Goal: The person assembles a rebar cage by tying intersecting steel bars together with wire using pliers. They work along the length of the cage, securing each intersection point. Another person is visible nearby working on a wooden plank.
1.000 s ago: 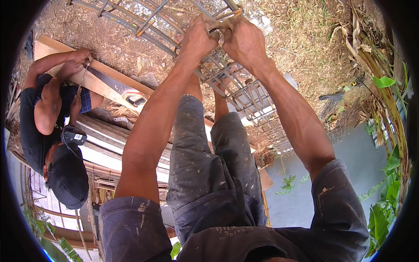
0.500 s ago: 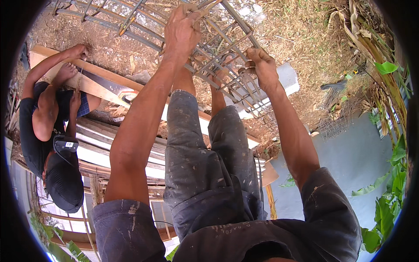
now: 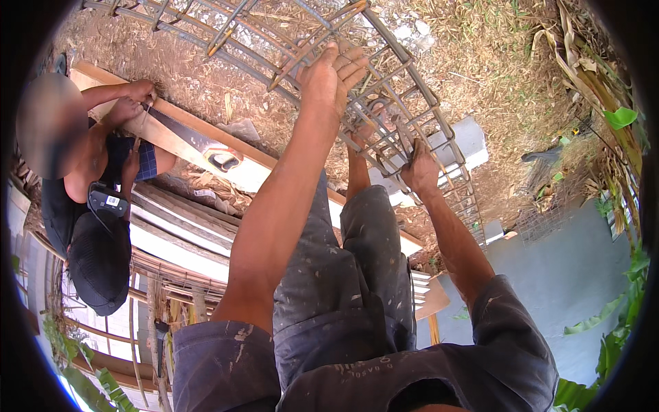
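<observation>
A rebar cage (image 3: 439, 113) of long steel bars and rectangular ties runs from the upper left to the right of my legs. My left hand (image 3: 333, 74) lies over its bars near the top, palm down, with the fingers stretched out and apart. Lower on the cage, my right hand (image 3: 419, 168) is closed among the bars. A dark, narrow piece stands up at its fingers, and I cannot tell whether it is a tool or part of the cage. My feet show partly through the bars.
At the left a co-worker in a dark cap (image 3: 101, 264) squats, holding a thin tool at a wooden board (image 3: 185, 141). Stacked planks (image 3: 182, 237) lie behind my legs. A pale slab (image 3: 467, 144) lies beneath the cage, a grey surface (image 3: 549, 254) and banana leaves (image 3: 607, 343) at the right.
My left hand has gone from a closed grip to spread fingers and shifted right and nearer. My right hand has come nearer along the cage. The whole view has shifted slightly.
</observation>
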A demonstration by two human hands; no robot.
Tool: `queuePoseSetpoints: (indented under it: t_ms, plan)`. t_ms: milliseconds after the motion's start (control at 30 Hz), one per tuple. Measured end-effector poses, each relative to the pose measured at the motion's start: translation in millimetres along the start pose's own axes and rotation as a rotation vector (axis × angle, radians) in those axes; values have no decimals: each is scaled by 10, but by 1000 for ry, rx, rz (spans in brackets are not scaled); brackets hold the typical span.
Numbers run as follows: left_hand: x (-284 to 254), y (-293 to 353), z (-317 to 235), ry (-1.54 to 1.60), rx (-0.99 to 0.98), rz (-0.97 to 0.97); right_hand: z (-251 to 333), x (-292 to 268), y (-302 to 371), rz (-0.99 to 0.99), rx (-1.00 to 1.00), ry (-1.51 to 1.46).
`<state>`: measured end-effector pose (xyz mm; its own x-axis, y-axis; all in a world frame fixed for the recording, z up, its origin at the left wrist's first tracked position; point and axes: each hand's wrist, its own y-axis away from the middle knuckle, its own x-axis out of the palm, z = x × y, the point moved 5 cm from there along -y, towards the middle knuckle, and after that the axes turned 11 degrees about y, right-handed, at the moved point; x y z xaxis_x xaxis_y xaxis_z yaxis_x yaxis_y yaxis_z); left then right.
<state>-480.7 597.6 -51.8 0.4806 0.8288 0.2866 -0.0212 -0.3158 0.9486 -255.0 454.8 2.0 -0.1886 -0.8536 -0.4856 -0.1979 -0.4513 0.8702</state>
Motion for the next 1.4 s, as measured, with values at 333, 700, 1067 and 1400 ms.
queuePoseSetpoints:
  t_ms: [333, 700, 1067, 1400]
  plan:
    - [-39, -37, -20, -59, 10, -124, 1216, -1662, -35, 58, -261, 257]
    - [64, 136, -72, -32, 11, -287, 1995, -1865, -442, -11, -344, 929]
    - [139, 114, -61, -64, -182, -84, 1560, -1278, -466, 857, 13, -1092]
    - [812, -118, 366, 467, -76, -382, 1703, -2254, -279, -173, -413, 1063]
